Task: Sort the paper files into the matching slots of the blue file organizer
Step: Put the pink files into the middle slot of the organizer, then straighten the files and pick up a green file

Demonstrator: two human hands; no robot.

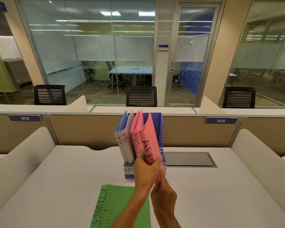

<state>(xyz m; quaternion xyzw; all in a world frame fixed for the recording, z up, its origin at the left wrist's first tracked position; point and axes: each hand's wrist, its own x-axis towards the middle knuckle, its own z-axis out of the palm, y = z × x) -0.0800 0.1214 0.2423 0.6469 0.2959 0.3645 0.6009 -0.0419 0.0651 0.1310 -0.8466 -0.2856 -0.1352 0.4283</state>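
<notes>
A pink ADMIN file (150, 142) is pinched at its lower edge by both hands, left hand (146, 171) with fingers closed over the front, right hand (163, 193) gripping the bottom corner, and is held tilted at the mouth of the blue file organizer (160, 129) beside another ADMIN file (136, 142). Two HR files (124, 142) are already slotted left; green FINANCE files (120, 208) lie on the desk (220, 186). Risk, judged: the limp paper could buckle or catch the divider, or the light organizer could be pushed back.
</notes>
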